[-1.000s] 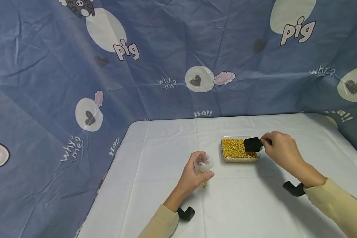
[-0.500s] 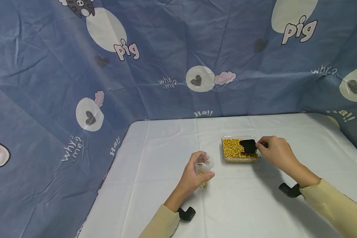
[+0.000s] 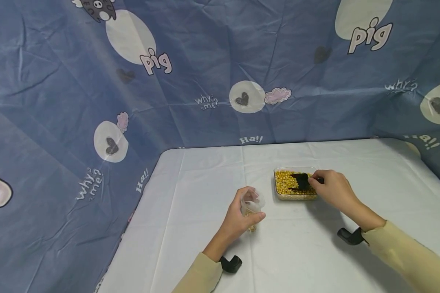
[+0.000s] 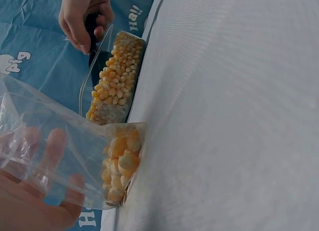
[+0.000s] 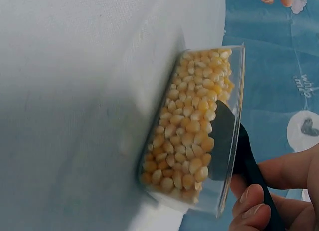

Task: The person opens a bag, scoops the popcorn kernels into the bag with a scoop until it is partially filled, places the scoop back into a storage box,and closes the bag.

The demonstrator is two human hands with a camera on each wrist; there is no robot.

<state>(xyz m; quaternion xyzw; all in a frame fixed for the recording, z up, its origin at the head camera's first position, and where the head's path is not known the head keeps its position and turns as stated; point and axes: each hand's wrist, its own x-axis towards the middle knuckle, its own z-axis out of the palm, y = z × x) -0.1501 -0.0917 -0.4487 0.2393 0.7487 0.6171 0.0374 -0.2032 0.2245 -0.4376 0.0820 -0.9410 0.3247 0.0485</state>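
My left hand (image 3: 238, 217) holds a clear plastic bag (image 4: 55, 121) upright by its sides, the mouth spread wide. Corn kernels (image 4: 119, 164) fill the bottom of the bag, which sits at the white cloth. To the right, a clear rectangular container (image 3: 297, 198) is nearly full of yellow corn kernels (image 5: 182, 126). My right hand (image 3: 333, 189) pinches the handle of a black scoop (image 3: 301, 181) between thumb and fingers. The scoop's blade is inside the container, its front edge down among the kernels, as the right wrist view shows.
A white cloth (image 3: 190, 195) covers the table. Behind it and at the left hangs a blue printed curtain (image 3: 205, 61). Each wrist carries a black mount, and the right arm's shadow falls across the cloth.
My right hand has moved left and slightly down with the scoop, whose blade has gone from over the container's right side down into the kernels. The left hand and bag have hardly moved.
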